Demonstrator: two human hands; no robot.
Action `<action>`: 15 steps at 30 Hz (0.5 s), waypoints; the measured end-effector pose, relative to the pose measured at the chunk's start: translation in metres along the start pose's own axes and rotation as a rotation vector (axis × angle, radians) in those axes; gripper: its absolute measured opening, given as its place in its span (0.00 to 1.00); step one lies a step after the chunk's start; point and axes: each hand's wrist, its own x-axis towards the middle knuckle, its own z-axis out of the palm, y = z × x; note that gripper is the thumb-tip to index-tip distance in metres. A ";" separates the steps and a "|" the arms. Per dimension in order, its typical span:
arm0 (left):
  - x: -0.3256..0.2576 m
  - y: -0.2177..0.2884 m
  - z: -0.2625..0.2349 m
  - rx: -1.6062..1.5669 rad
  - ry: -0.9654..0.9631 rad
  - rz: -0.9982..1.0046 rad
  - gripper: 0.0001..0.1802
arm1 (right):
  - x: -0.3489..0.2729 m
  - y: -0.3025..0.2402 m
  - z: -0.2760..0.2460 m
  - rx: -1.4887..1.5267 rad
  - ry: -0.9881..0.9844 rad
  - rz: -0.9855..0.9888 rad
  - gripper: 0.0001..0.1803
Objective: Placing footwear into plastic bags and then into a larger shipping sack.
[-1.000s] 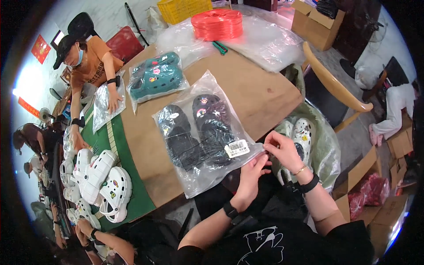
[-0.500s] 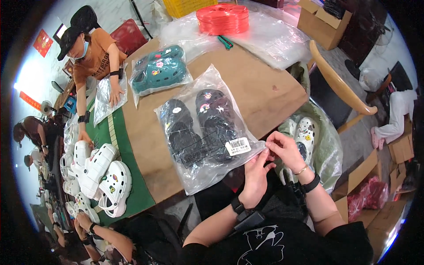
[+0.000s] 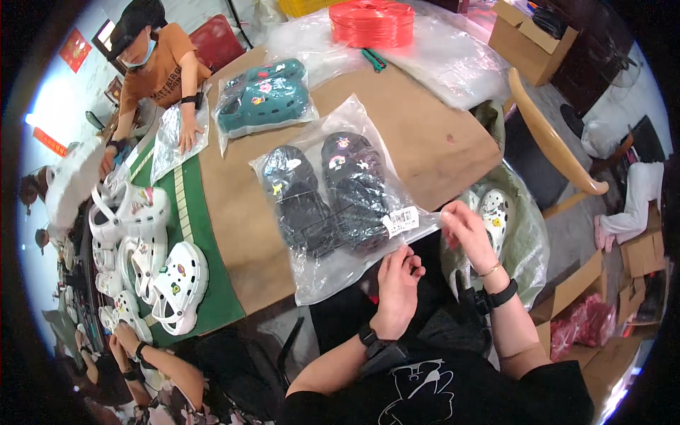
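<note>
A clear plastic bag (image 3: 340,273) lies before me on the brown table, with a pair of black clogs (image 3: 354,170) inside that carry small charms. A white barcode label (image 3: 402,221) sticks to its near right part. My right hand (image 3: 467,230) is closed in a pinch on the bag's right corner, stretching it outward. At the bag's near edge, my left hand (image 3: 398,290) has its fingers curled, their tips pressed on the plastic. Past the bag lies another clear bag (image 3: 312,113) holding teal clogs (image 3: 265,103).
White clogs (image 3: 180,287) are piled on the green strip at left. Across the table, a co-worker (image 3: 170,64) rests a hand on a flat plastic bag (image 3: 173,145). Red twine (image 3: 372,25), green snips (image 3: 374,60), a wooden chair (image 3: 552,138) and a sack of clogs (image 3: 524,227) surround the table.
My hands have parted: the right moved right with the bag's corner, the left slid left and nearer along the edge. The co-worker's far-left hand lifted a white clog from the pile.
</note>
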 end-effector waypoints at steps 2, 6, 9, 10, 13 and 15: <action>-0.002 0.002 0.002 -0.018 -0.042 -0.013 0.05 | -0.001 0.000 0.003 0.069 -0.068 0.041 0.08; -0.006 0.005 -0.013 -0.025 -0.059 -0.016 0.05 | 0.002 0.011 0.000 0.058 -0.026 -0.018 0.09; -0.016 0.020 -0.027 -0.071 -0.035 0.012 0.05 | 0.006 0.010 0.001 0.063 0.041 -0.034 0.09; -0.019 0.024 -0.032 -0.059 0.023 -0.013 0.05 | 0.006 0.010 0.002 0.063 0.041 -0.032 0.09; -0.028 0.034 -0.045 -0.032 0.082 0.018 0.05 | 0.010 0.008 0.003 0.048 0.039 -0.019 0.10; -0.031 0.038 -0.055 -0.002 0.133 0.041 0.06 | 0.012 0.008 0.003 0.047 0.036 -0.032 0.10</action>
